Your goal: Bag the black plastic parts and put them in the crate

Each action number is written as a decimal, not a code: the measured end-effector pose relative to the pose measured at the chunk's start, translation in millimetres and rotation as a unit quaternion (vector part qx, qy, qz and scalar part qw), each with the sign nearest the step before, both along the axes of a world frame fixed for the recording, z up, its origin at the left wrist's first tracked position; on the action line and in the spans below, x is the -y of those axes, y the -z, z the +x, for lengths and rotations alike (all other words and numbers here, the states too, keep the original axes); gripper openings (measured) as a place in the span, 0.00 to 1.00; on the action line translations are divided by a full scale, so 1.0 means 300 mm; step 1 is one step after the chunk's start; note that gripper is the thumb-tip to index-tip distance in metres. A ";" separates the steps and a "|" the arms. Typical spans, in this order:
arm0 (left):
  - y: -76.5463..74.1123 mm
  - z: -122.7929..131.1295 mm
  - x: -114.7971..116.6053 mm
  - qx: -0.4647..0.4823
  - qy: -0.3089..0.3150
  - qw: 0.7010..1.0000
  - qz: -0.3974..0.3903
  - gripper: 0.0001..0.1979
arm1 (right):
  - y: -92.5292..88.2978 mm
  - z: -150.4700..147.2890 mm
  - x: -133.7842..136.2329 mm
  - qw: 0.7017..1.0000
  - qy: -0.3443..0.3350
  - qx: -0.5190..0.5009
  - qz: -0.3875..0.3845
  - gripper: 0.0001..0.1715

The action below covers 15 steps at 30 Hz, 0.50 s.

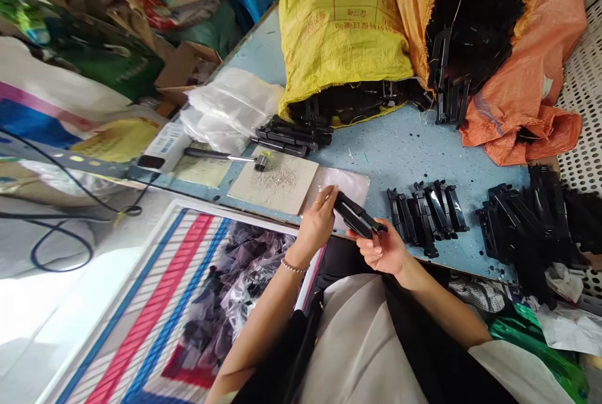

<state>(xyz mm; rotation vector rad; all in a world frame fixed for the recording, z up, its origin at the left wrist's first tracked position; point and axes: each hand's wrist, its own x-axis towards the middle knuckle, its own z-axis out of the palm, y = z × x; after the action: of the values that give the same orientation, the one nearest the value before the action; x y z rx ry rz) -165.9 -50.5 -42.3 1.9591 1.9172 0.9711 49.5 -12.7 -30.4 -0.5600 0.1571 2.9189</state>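
Note:
A long black plastic part [360, 216] with a slotted, hinged-looking shape is held slantwise at the table's front edge. My right hand [383, 248] is closed around its lower right end, thumb and fingers on both sides. At the upper left end is my left hand [320, 219], its fingers pressed together on the tip of the part; whether a smaller piece is between them is hidden. Below the hands lies a clear plastic sheet [350, 183], beside a beige board [286, 181] strewn with crumbs. A hammer [226, 155] rests with its head on that board.
Several similar black parts [426, 212] lie in a row to the right, with a bigger heap [522, 216] beyond. A yellow sack [348, 27] and an orange sack [414, 2] spill black parts at the back. A striped bag [136, 329] with dark wrapped pieces stands below left.

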 end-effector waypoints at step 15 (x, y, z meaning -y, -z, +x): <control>-0.228 0.057 0.225 0.066 0.168 0.984 -0.010 0.24 | -0.167 0.042 0.072 0.686 -0.150 0.206 0.682 0.30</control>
<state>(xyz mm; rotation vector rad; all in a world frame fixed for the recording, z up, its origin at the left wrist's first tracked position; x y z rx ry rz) -148.9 -118.0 26.1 2.0598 1.4589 0.9512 62.2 -34.4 19.7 -0.8563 -2.0596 2.0718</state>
